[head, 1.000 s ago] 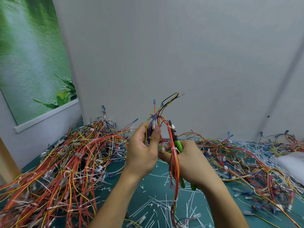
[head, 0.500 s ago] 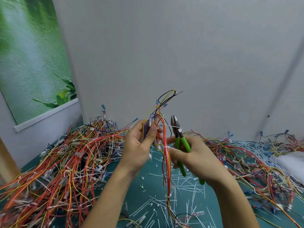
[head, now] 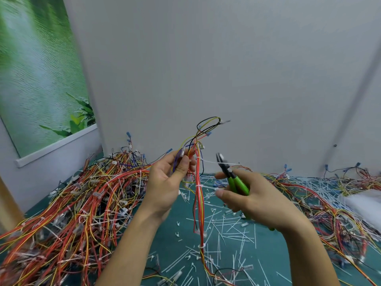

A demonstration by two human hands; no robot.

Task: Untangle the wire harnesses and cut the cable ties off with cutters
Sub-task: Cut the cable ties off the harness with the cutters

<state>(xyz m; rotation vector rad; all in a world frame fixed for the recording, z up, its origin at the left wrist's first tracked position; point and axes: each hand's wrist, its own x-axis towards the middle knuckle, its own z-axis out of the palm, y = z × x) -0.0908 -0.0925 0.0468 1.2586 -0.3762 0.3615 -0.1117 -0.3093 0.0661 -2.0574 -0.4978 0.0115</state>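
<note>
Wire harness [head: 199,205], red and yellow, is shown hanging upright at centre, its lower end trailing onto the green mat [head: 175,254]. At its 9 o'clock a heap of harnesses [head: 82,203] is piled. Its upper end is pinched by the left hand [head: 167,182]. At 3 o'clock, green-handled cutters [head: 231,176] are gripped by the right hand [head: 255,201], their tips crossed by the tail of a white cable tie [head: 210,162].
</note>
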